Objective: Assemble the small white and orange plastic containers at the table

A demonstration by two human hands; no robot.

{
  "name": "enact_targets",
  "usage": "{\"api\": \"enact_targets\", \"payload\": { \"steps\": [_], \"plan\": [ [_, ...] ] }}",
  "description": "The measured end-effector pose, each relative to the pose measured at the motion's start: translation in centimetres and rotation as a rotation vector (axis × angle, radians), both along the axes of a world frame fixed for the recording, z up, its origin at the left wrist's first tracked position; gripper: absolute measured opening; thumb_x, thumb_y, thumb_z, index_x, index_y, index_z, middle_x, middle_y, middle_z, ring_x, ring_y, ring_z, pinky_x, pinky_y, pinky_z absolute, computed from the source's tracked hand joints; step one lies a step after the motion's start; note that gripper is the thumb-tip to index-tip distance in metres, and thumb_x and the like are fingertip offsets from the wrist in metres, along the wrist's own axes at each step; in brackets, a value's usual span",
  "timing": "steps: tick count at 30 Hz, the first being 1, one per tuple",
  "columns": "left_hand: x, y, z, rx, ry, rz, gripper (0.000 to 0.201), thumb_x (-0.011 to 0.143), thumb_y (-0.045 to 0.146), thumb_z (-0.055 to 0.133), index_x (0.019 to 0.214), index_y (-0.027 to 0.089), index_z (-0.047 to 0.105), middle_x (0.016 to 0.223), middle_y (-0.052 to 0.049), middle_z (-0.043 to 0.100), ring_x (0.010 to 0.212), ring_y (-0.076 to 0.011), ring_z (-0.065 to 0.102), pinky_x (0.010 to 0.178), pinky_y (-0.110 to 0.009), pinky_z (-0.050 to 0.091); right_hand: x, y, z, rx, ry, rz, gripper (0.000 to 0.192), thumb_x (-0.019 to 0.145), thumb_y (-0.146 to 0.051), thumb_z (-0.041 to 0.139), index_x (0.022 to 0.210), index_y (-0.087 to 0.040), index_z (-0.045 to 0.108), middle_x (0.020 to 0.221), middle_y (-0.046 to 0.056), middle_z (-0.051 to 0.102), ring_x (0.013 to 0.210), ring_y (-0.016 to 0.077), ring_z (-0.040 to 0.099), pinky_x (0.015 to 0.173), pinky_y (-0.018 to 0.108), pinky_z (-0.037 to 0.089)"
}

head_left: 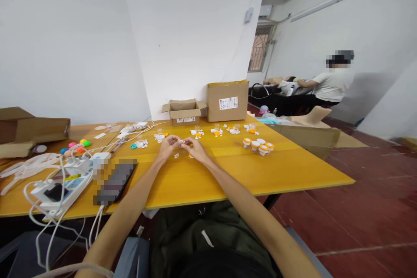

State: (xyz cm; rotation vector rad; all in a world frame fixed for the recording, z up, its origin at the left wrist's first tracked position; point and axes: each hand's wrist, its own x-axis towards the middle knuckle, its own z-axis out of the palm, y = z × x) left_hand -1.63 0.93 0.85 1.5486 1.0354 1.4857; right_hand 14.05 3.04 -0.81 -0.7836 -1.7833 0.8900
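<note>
Hands (167,147) pinch white part (181,142); lidded jars (263,150), contents unclear.

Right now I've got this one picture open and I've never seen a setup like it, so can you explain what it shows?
There's no machine: you're seeing a person's bare left hand and right hand. The camera is worn on their head, looking forward and down. Both hands hold a small white piece at the fingertips. On the yellowish table are little white parts, lidded jars, cardboard boxes, a phone and a power strip.
</note>
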Motion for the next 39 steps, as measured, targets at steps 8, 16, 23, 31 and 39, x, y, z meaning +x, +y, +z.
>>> {"api": "enact_targets", "payload": {
  "steps": [8, 16, 23, 31, 39],
  "plan": [
    [0.0, -0.1, 0.1, -0.006, -0.020, 0.001, 0.036, 0.058, 0.045, 0.084, 0.072, 0.019, 0.064, 0.072, -0.003, 0.071, 0.072, -0.0198, 0.069, 0.076, -0.035, 0.056, -0.1, 0.4, -0.2, -0.017, 0.015, 0.022, 0.011, 0.080, -0.021, 0.060, 0.084, -0.022, 0.070, 0.085, 0.002, 0.073, 0.086, 0.0190, 0.067, 0.080, 0.032, 0.052],
    [0.1, -0.4, 0.4, -0.021, -0.070, 0.018, 0.033, 0.061, 0.043, 0.082, 0.072, 0.019, 0.063, 0.070, -0.002, 0.069, 0.070, -0.0177, 0.067, 0.074, -0.033, 0.055, 0.3, 0.3, 0.0, 0.026, -0.029, -0.117, 0.026, 0.078, -0.023, 0.065, 0.104, -0.023, 0.065, 0.084, 0.000, 0.070, 0.084, 0.0179, 0.065, 0.081, 0.032, 0.050],
    [-0.3, -0.3, 0.5, -0.052, -0.185, 0.025, 0.027, 0.063, 0.038, 0.081, 0.068, 0.019, 0.062, 0.069, -0.001, 0.067, 0.070, -0.0170, 0.067, 0.074, -0.033, 0.054, 1.7, -0.2, 0.5, 0.043, -0.322, -0.143, 0.040, 0.069, -0.043, 0.079, 0.101, -0.024, 0.063, 0.103, 0.007, 0.068, 0.095, 0.0233, 0.063, 0.082, 0.036, 0.048],
    [-0.1, -0.5, 1.1, -0.101, -0.385, 0.033, 0.028, 0.053, 0.028, 0.086, 0.063, 0.018, 0.061, 0.064, 0.003, 0.064, 0.063, -0.0130, 0.064, 0.069, -0.028, 0.051, 3.9, -0.7, 1.7, -0.104, -0.585, -0.038, 0.071, 0.055, -0.042, 0.088, 0.114, -0.022, 0.055, 0.112, 0.008, 0.064, 0.099, 0.0238, 0.063, 0.085, 0.035, 0.049],
    [-0.1, -0.3, 0.9, -0.131, -0.395, 0.040, 0.029, 0.053, 0.026, 0.088, 0.068, 0.017, 0.066, 0.068, 0.000, 0.066, 0.066, -0.0144, 0.063, 0.070, -0.029, 0.049, 4.1, -0.7, 1.9, -0.008, -0.627, 0.008, 0.055, 0.065, -0.034, 0.082, 0.111, -0.024, 0.054, 0.104, 0.002, 0.065, 0.094, 0.0203, 0.064, 0.084, 0.032, 0.049]
  ]
}}
